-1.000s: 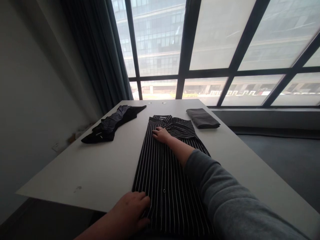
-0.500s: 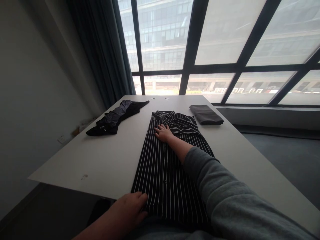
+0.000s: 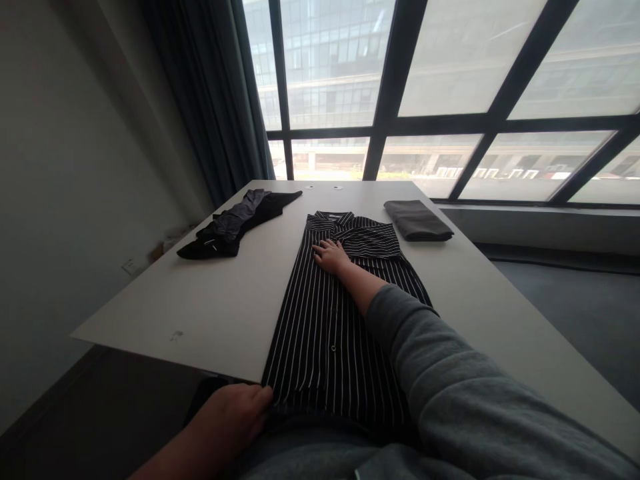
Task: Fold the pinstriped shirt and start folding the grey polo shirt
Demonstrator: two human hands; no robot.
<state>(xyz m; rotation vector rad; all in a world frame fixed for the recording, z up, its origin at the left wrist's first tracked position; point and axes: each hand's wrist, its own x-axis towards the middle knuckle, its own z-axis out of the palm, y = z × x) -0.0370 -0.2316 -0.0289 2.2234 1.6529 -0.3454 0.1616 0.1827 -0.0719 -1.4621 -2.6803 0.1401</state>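
A black shirt (image 3: pixel 306 320) with white stripes lies lengthwise on the table, its collar (image 3: pixel 336 217) at the far end and its hem at the near edge. One sleeve (image 3: pixel 373 240) is folded across the upper right of its front. My right hand (image 3: pixel 331 256) rests flat on the upper front, fingers spread. At the near left corner of the hem, my left hand (image 3: pixel 239 412) has its fingers closed on the fabric. My right forearm, in a grey sleeve, covers part of the shirt's right side.
On the white table (image 3: pixel 205 307), a crumpled dark garment (image 3: pixel 230 227) lies at the far left. A folded dark grey cloth (image 3: pixel 419 221) lies at the far right. Beyond stand a window (image 3: pixel 330 80) and a dark curtain (image 3: pixel 210 100).
My left hand has shifted left to the hem's corner and closed on it. My right hand still rests on the upper front. The whole view has tilted slightly.
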